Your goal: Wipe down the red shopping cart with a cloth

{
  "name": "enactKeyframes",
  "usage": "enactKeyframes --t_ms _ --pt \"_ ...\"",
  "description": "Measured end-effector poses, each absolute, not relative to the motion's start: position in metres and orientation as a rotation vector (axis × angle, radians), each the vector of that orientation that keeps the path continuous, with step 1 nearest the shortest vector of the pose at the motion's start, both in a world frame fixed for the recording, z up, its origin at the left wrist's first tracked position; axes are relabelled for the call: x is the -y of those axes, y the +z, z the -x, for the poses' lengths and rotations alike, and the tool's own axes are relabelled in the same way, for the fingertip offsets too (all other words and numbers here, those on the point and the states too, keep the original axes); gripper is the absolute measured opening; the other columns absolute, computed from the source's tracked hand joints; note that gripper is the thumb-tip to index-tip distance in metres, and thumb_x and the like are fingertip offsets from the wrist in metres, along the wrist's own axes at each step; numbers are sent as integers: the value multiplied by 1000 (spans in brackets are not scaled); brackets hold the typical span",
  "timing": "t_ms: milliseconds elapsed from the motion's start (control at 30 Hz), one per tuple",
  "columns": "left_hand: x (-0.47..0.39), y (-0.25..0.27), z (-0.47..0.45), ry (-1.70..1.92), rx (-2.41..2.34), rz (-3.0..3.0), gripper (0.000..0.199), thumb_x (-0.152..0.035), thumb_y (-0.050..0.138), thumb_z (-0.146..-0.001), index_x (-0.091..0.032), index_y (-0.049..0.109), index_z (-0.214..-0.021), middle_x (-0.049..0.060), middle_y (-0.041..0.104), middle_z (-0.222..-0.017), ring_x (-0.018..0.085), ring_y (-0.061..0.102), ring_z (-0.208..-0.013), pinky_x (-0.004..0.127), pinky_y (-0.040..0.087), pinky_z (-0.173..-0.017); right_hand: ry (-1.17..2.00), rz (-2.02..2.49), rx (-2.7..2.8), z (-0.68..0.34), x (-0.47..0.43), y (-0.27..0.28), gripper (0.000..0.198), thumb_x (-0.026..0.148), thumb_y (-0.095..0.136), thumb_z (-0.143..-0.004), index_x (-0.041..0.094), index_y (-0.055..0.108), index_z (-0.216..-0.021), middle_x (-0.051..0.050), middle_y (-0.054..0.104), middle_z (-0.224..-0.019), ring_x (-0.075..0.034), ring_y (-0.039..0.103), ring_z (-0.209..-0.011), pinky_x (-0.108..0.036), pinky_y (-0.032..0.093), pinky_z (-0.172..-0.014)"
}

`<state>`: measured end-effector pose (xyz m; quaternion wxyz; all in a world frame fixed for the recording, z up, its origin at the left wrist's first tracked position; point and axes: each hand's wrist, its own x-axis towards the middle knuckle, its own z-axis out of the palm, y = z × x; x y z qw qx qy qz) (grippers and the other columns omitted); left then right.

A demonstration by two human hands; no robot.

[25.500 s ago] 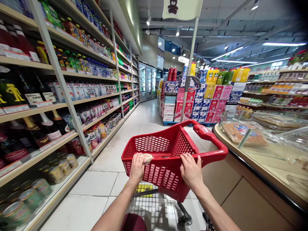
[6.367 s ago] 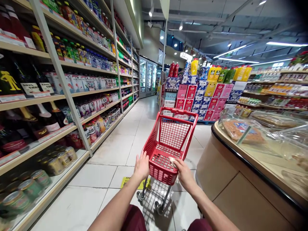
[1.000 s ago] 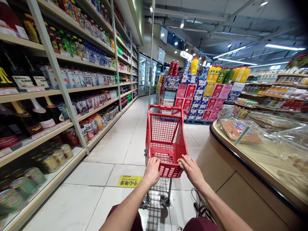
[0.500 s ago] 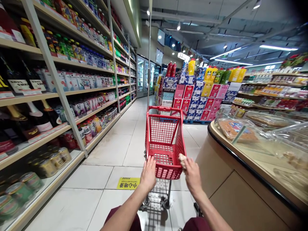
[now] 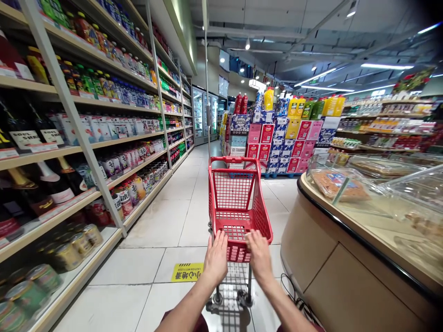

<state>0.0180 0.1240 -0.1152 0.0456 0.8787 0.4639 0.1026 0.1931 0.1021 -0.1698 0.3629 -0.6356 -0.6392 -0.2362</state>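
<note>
Shopping cart (image 5: 235, 218), red, open-topped, lattice-walled, grey-legged, upright on wheels

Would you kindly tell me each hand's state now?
Left hand: open, at the red plastic shopping cart.
Right hand: over a mostly hidden whitish cloth; grip unclear.

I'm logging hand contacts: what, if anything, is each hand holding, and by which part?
Right hand: apparently a pale scrap, at the near rim of the red cart; the part held is hidden. Left hand: nothing seen held.
</note>
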Motion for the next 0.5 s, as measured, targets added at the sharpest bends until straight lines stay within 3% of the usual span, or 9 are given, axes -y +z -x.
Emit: enactKeyframes --t_ms 167,333,500 --pt "-126 -118 -15 313 -1431 -2786 71 -7 35 -64 -11 24 -134 8 22 -143 19 9 -133 50 6 -107 -511 1586 1809 -176 -110 -164 41 12 33 -84 22 50 -120 -6 50 -126 -20 35 -123 -44 28 -99" --pt "-129 -120 -15 331 -1446 -2820 66 -6 34 -66 -11 29 -131 8 25 -142 18 9 -133 49 9 -107 -519 1829 1532 -230 -96 -169 44 10 25 -83 16 50 -120 -12 47 -128 -23 31 -125 -49 25 -99" --pt "-126 -123 -23 329 -1415 -2875 65 -6 34 -66 -10 29 -131 9 25 -142 19 8 -133 50 9 -107 -533 1619 1695 -178 -107 -173 45 8 29 -83 20 48 -121 -8 49 -126 -19 32 -125 -44 28 -99"
